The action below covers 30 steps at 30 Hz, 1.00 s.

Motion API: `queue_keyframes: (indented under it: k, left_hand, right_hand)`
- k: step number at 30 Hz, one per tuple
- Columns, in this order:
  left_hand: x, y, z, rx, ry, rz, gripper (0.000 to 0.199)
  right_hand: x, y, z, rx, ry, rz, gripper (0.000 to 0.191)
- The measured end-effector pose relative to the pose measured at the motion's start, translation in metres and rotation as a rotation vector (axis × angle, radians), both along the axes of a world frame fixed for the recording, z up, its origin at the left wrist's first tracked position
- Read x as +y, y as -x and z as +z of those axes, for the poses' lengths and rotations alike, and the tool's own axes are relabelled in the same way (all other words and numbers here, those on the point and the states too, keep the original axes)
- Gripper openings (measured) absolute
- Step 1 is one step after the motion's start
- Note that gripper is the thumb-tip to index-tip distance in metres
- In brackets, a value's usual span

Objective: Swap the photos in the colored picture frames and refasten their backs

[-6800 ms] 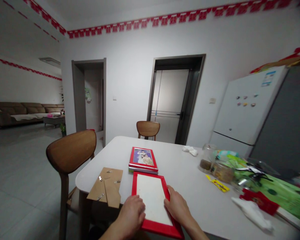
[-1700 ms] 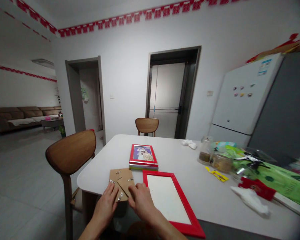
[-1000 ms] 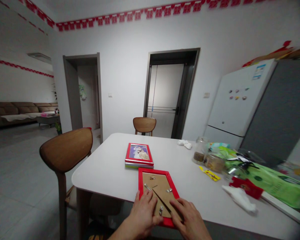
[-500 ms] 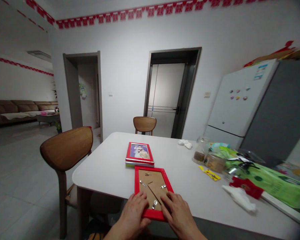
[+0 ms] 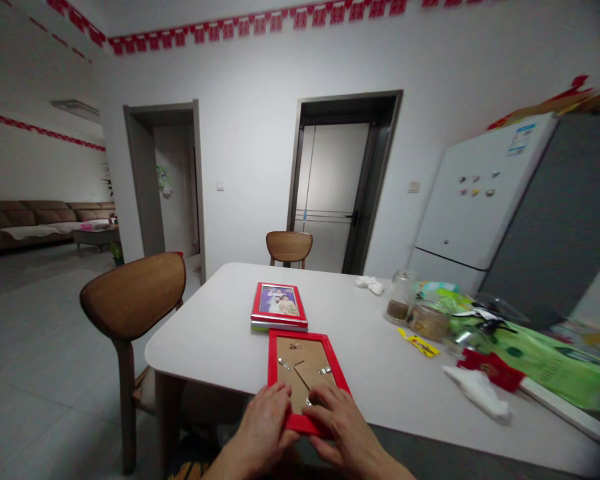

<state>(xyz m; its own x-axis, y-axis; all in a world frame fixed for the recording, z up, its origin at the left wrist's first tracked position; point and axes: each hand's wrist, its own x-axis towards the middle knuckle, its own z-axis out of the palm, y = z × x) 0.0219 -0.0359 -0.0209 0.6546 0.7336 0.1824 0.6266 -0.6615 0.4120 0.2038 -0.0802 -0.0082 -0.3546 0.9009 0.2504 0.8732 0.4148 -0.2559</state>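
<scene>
A red picture frame [image 5: 275, 363] lies face down at the table's near edge, its brown backing board [image 5: 300, 360] facing up with several small metal clips around it. My left hand [image 5: 267, 420] holds the near left corner, fingers on top and thumb at the front edge. Over the near right part, my right hand [image 5: 343, 423] is closed on the frame, its bent fingertips at the near metal clip [image 5: 309, 401] and partly hiding it. Just beyond lies a stack of red picture frames [image 5: 280, 303], the top one showing a photo.
Glass jars [image 5: 400, 300], a yellow sachet [image 5: 420, 343], a crumpled white tissue [image 5: 477, 393], a red packet [image 5: 493, 370] and green packaging [image 5: 545, 367] crowd the table's right side. A wooden chair [image 5: 135, 293] stands at the left, another chair [image 5: 289, 247] at the far side.
My right hand has shifted left and inward from the frame's right edge, so its fingers now cover part of the near clip. My left hand stays at its corner.
</scene>
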Motion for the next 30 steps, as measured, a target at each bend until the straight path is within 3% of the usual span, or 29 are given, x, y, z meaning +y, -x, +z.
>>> queue_keyframes:
  k: [9,12,16,18,21,25,30]
  left_hand:
    - [-0.002,0.001,0.008,-0.001,0.036,0.014,0.045]
    - [-0.001,0.002,0.007,-0.002,0.047,0.024,0.049]
    - [0.000,0.001,0.007,0.002,0.049,0.024,0.053]
    - [0.000,0.001,0.007,0.004,0.053,0.023,0.052]
    - [0.000,0.002,0.007,-0.007,0.049,0.015,0.049]
    - [0.000,0.002,0.004,-0.021,0.048,0.017,0.051]
    - [0.002,0.002,0.001,-0.018,0.055,0.023,0.053]
  right_hand:
    - [-0.002,0.003,0.006,-0.010,-0.001,0.004,0.022]
    - [0.003,-0.005,0.004,0.056,-0.012,0.022,0.028]
    - [0.016,-0.017,0.000,0.175,-0.068,-0.148,0.036]
    - [0.022,-0.019,-0.002,0.173,-0.074,-0.167,0.034]
    - [0.029,-0.021,-0.002,0.102,-0.103,-0.188,0.033]
    - [0.038,-0.028,-0.004,-0.045,-0.112,-0.404,0.031]
    - [0.051,-0.035,-0.011,-0.088,-0.049,-0.410,0.029]
